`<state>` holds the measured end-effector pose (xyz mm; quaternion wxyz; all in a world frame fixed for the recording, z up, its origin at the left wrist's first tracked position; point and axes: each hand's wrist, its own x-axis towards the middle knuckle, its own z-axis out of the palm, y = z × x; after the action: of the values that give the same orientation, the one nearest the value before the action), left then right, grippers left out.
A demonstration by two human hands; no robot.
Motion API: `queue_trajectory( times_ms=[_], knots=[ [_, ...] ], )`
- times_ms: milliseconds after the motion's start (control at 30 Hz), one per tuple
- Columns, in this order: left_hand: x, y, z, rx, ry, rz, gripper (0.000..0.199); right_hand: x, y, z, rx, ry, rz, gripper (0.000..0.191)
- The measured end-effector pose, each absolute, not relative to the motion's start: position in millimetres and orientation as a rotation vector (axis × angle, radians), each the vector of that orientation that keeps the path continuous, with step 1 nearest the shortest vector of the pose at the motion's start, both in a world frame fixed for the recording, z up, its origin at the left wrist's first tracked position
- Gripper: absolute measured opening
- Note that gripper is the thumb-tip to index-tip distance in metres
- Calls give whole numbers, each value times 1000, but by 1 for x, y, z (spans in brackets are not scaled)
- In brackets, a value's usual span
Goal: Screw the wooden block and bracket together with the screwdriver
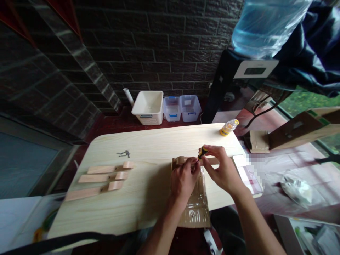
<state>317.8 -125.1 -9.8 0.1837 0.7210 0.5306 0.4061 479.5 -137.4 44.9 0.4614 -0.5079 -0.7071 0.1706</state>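
A small black and yellow screwdriver (203,152) is gripped by its handle in my right hand (223,169). Its tip points down and left toward the fingertips of my left hand (183,179). Those fingers are pinched together against a light wooden piece (213,161) with a curled end; whether they also hold a screw is hidden. The wooden piece lies across a cardboard box (195,207) wrapped in clear tape. To the left, several similar wooden pieces (99,178) with curled ends lie side by side on the table. Behind them is a little pile of metal screws (124,153).
The pale wooden table (148,141) has a clear bottle with a yellow base (228,127) at its back right corner. A white tray (247,173) sits at the right edge. Beyond the table stand a white bin (147,118), two clear tubs (183,109) and a water dispenser (225,81).
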Motion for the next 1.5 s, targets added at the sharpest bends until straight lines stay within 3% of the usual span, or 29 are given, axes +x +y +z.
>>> queue_trajectory(
  times_ms=[267,900,1500],
  knots=[
    [325,-97,-1,2028,1433,1036,7,483,-116,43,-1237,-1695,448,36],
    [325,-96,-6,2039,1494,1093,13,475,-124,35,-1216,-1585,368,31],
    [322,-98,-1,1978,1416,1119,16,483,-130,37,-1217,-1604,337,41]
  ],
)
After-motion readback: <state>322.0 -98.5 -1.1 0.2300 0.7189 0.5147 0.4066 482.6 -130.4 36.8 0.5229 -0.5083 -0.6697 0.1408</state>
